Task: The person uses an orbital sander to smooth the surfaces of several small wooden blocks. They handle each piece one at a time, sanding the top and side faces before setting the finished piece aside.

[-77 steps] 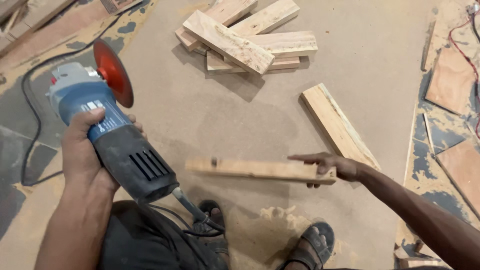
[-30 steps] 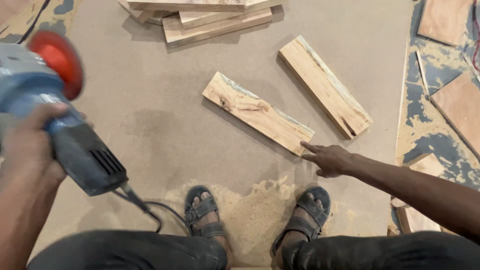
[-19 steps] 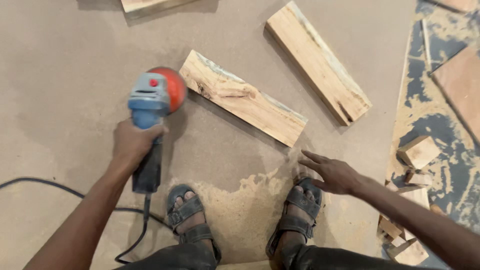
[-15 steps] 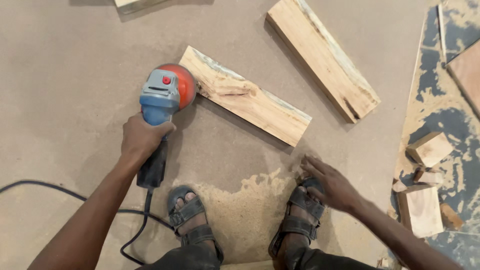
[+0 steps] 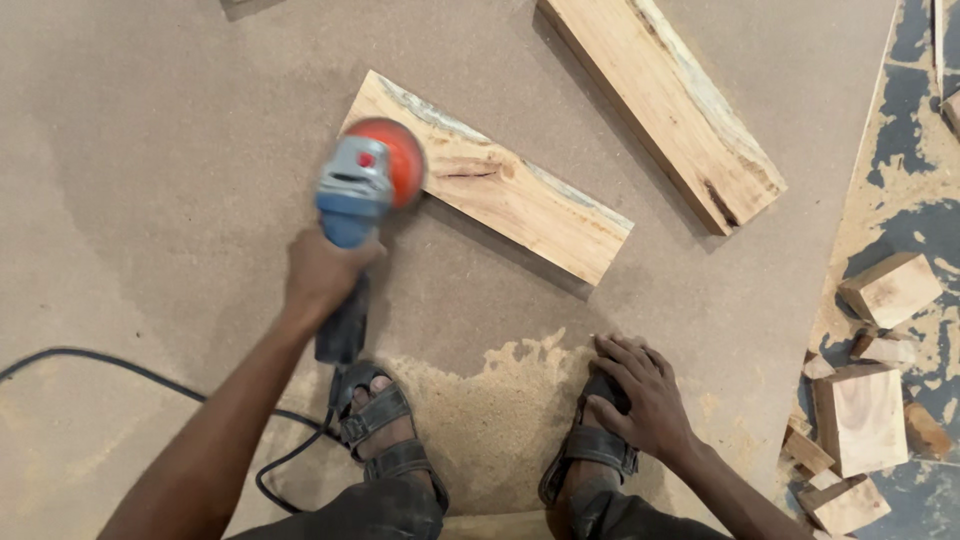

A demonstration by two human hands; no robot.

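Observation:
My left hand (image 5: 322, 274) grips the body of a blue and grey angle grinder (image 5: 352, 205). Its red sanding disc (image 5: 395, 160) lies over the left end of a pale wooden plank (image 5: 520, 195) that rests slantwise on the brown board floor. My right hand (image 5: 640, 390) rests on my right sandalled foot (image 5: 590, 450), fingers curled over the toes. It holds nothing. My left sandalled foot (image 5: 385, 430) stands just below the grinder's rear end.
A second, longer plank (image 5: 665, 100) lies at the upper right. A heap of sawdust (image 5: 490, 410) sits between my feet. The black power cord (image 5: 120, 370) loops across the floor at left. Several small wood offcuts (image 5: 865, 410) lie at the right edge.
My left hand has carried the grinder from up in the air down onto the plank's left end. My right hand let go of the plank, which now lies flat, and dropped onto my right foot.

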